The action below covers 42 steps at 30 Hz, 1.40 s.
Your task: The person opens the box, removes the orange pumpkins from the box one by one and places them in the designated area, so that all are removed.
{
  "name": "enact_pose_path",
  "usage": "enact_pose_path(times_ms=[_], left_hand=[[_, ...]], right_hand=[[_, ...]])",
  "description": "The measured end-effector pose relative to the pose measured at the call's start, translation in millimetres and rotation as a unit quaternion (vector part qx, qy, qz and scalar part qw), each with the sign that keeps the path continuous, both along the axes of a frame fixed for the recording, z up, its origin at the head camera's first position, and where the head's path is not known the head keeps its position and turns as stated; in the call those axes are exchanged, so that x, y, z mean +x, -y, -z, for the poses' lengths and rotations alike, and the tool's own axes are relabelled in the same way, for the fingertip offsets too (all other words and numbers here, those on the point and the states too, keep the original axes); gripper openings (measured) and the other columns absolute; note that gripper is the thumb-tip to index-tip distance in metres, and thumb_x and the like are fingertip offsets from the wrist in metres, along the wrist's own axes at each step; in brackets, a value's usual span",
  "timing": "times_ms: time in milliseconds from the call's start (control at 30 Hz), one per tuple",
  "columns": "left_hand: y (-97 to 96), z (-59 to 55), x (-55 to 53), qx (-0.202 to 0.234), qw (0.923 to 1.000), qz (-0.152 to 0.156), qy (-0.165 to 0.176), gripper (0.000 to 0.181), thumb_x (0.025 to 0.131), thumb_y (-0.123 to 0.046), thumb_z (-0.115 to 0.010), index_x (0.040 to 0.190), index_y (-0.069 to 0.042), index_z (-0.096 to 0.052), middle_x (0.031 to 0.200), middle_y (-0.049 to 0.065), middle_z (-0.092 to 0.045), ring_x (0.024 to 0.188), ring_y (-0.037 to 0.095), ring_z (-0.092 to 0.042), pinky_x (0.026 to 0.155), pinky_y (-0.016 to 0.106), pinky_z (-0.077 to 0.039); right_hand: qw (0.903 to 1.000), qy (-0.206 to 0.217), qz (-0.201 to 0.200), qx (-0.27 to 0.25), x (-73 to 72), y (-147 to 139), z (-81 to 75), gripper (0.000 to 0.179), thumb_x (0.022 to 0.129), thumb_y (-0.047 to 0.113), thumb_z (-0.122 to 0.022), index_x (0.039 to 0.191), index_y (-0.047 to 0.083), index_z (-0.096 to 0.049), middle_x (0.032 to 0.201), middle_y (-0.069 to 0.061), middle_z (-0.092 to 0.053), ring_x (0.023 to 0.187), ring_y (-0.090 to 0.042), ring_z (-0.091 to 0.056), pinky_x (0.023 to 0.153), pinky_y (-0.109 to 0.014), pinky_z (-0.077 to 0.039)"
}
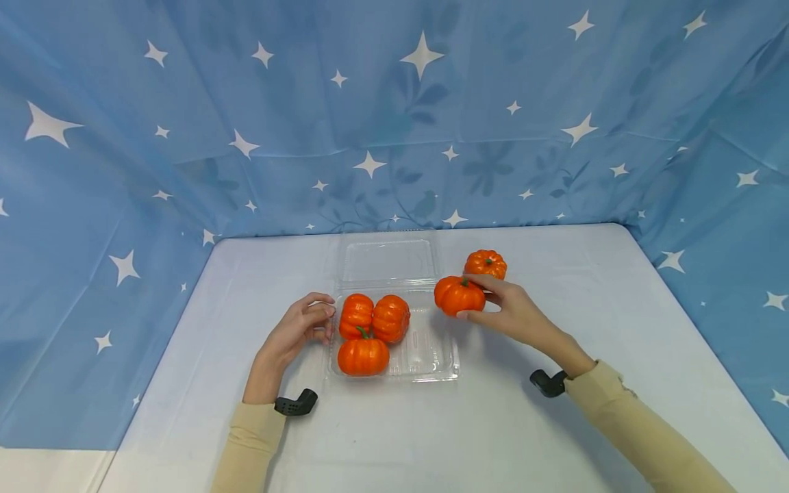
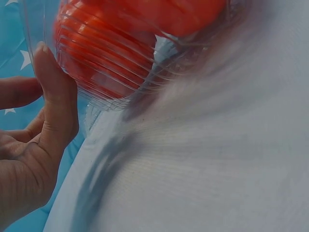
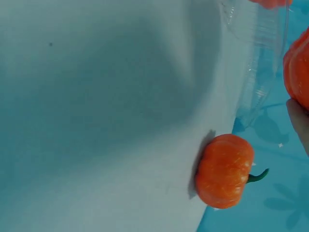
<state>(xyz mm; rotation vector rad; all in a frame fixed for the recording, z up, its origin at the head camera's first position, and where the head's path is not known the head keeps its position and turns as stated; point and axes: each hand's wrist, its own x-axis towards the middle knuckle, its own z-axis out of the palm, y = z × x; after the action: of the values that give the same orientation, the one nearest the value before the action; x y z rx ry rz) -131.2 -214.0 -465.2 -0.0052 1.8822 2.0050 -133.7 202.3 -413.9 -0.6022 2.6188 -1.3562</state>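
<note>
My right hand (image 1: 514, 311) grips a small orange toy pumpkin (image 1: 455, 296) between thumb and fingers, above the right edge of a clear plastic clamshell container (image 1: 425, 352). Inside the container's left part sit three more pumpkins: one at the front (image 1: 363, 357), with a green stem, and two behind (image 1: 355, 316) (image 1: 391, 319). At the left rim, my left hand (image 1: 302, 329) holds the container with thumb and bent fingers; in the left wrist view the thumb (image 2: 55, 96) lies against its ribbed wall. Another pumpkin (image 1: 487, 263) rests on the table behind my right hand.
The container's transparent lid (image 1: 388, 260) lies folded back toward the rear of the white-covered table (image 1: 394, 438). A blue curtain (image 1: 370, 116) with white stars hangs behind the table and along its sides.
</note>
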Motion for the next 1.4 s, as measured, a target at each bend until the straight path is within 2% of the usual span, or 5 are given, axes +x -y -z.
enact_pose_path(times_ms=[333, 700, 867, 1100, 1400], left_hand=[[-0.7, 0.1, 0.1, 0.0, 1.0, -0.005, 0.004, 0.038, 0.104, -0.009, -0.055, 0.133, 0.01, -0.04, 0.072, 0.0, -0.061, 0.059, 0.012, -0.058, 0.054, 0.025, -0.055], [-0.4, -0.1, -0.1, 0.003, 1.0, -0.006, 0.006, 0.036, 0.104, -0.009, -0.057, 0.132, 0.007, -0.042, 0.075, 0.0, -0.062, 0.06, 0.013, -0.058, 0.054, 0.025, -0.055], [-0.6, -0.6, -0.4, 0.006, 0.9999, -0.008, 0.008, 0.034, 0.104, -0.009, -0.056, 0.131, 0.006, -0.042, 0.077, 0.001, -0.062, 0.061, 0.013, -0.058, 0.054, 0.025, -0.056], [-1.0, 0.4, -1.0, 0.01, 0.9998, -0.014, 0.005, 0.028, 0.103, -0.007, -0.056, 0.127, 0.004, -0.045, 0.078, 0.0, -0.063, 0.06, 0.013, -0.059, 0.054, 0.025, -0.056], [-2.3, -0.4, 0.3, 0.015, 0.9998, -0.012, 0.002, 0.031, 0.103, -0.005, -0.055, 0.13, 0.005, -0.044, 0.075, 0.002, -0.061, 0.059, 0.014, -0.058, 0.053, 0.024, -0.054]], right_hand=[[0.9977, 0.018, 0.064, 0.017, -14.9, -9, 14.4, 0.076, 0.089, 0.023, -0.081, 0.149, -0.007, -0.045, 0.149, -0.028, -0.05, 0.13, -0.045, -0.056, 0.106, -0.055, -0.049], [0.9896, -0.058, 0.087, 0.099, -24.0, -5, 27.7, 0.072, 0.085, 0.014, -0.082, 0.143, -0.011, -0.048, 0.144, -0.033, -0.051, 0.129, -0.05, -0.053, 0.106, -0.063, -0.047], [0.9854, -0.066, 0.088, 0.13, -30.3, -3, 33.1, 0.073, 0.084, 0.016, -0.084, 0.141, -0.014, -0.048, 0.141, -0.035, -0.051, 0.129, -0.052, -0.052, 0.107, -0.064, -0.045], [0.9823, -0.037, 0.084, 0.163, -38.3, 0, 39.5, 0.082, 0.085, 0.019, -0.085, 0.146, -0.014, -0.042, 0.144, -0.034, -0.043, 0.131, -0.052, -0.048, 0.11, -0.065, -0.042], [0.9698, -0.096, 0.077, 0.21, -37.9, 3, 43.7, 0.087, 0.079, 0.017, -0.09, 0.145, -0.011, -0.041, 0.143, -0.033, -0.044, 0.129, -0.049, -0.048, 0.104, -0.067, -0.047]])
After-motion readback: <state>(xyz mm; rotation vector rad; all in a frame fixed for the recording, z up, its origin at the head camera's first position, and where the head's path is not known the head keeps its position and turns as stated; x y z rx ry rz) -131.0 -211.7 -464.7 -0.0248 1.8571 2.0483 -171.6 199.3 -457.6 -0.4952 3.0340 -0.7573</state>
